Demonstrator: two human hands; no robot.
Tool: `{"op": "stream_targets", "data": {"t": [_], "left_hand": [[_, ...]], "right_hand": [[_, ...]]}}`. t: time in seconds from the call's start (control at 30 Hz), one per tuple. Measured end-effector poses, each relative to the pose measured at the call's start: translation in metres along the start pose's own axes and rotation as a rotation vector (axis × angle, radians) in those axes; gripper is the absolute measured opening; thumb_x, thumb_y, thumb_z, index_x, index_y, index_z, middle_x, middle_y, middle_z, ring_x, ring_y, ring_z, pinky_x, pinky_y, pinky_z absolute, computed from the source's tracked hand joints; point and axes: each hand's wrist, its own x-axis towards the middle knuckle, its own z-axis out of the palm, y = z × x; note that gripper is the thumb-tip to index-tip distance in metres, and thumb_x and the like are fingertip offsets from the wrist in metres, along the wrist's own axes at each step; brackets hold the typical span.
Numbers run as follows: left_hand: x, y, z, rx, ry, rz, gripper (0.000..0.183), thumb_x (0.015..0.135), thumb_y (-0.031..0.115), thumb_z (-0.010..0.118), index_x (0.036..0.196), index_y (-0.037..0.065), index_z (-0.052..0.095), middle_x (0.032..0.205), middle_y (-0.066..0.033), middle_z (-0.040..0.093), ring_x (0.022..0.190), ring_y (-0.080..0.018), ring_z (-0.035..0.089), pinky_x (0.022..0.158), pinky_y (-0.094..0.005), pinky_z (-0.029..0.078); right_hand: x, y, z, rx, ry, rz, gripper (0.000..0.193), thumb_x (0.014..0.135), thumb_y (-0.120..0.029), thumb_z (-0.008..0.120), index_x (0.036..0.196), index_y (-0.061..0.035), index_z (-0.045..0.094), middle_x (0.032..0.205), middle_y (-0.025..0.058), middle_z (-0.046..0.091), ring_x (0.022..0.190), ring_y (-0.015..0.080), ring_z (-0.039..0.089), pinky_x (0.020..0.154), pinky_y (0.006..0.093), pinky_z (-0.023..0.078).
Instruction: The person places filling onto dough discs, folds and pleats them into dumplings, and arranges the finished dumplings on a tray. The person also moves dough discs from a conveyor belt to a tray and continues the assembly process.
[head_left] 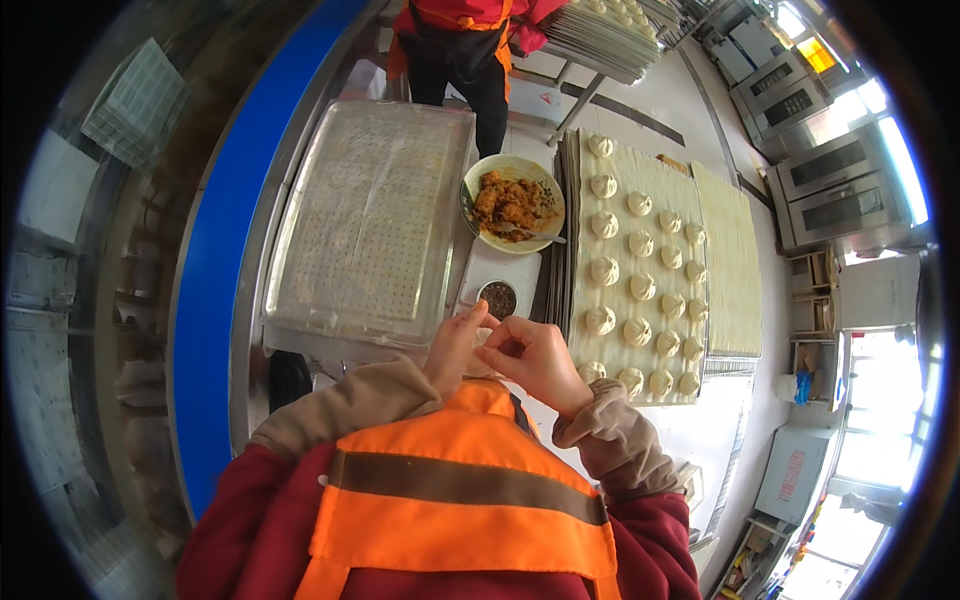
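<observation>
Both hands were up close to the chest, over the near edge of the table. Left hand and right hand met fingertip to fingertip around a small pale dough piece. It was mostly hidden; only a sliver showed between the fingers. Left grip: fingers nearly closed, pinching the dough piece from the left. Right grip: fingers curled in, thumb and forefinger tight on the same piece from the right. Couldn't tell the dough's shape or whether filling was inside.

Just beyond the hands sat a small dark bowl with dark contents, on a white board. Past that was a yellow-green bowl of orange-brown filling with a utensil lying in it.

Right of the hands was a stack of trays; the top one carried rows of pleated white buns, set apart from each other. The nearest buns were just beside the right hand. Further right lay another tray covered with a pale cloth.

Left of the bowls was a large perforated tray under clear film. A blue band ran along the left side.

Far end: another person in red and orange stood at the table, beside a second stack of trays. Metal ovens stood on the right.
</observation>
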Motion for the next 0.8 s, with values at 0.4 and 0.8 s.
{"op": "stream_targets", "data": {"t": [0.4, 0.8], "left_hand": [[0.005, 0.021, -0.007, -0.196, -0.223, -0.204, 0.058, 0.095, 0.058, 0.031, 0.094, 0.006, 0.055, 0.081, -0.0063, 0.061, 0.07, -0.0158, 0.061, 0.065, -0.0264, 0.05], [0.016, 0.019, -0.018, -0.165, -0.345, -0.312, 0.066, 0.094, 0.061, 0.024, 0.096, 0.005, 0.058, 0.085, -0.0081, 0.061, 0.074, -0.0169, 0.06, 0.064, -0.0292, 0.05]], "right_hand": [[-0.002, -0.004, -0.003, -0.131, 0.073, -0.28, 0.011, 0.077, -0.01, 0.072, 0.08, -0.0018, 0.065, 0.066, 0.0078, 0.062, 0.056, 0.0131, 0.059, 0.053, 0.0267, 0.047], [-0.003, 0.004, -0.006, -0.294, -0.004, -0.362, 0.014, 0.078, -0.014, 0.067, 0.083, -0.0018, 0.061, 0.068, 0.0094, 0.065, 0.059, 0.0254, 0.064, 0.056, 0.0331, 0.05]]}}
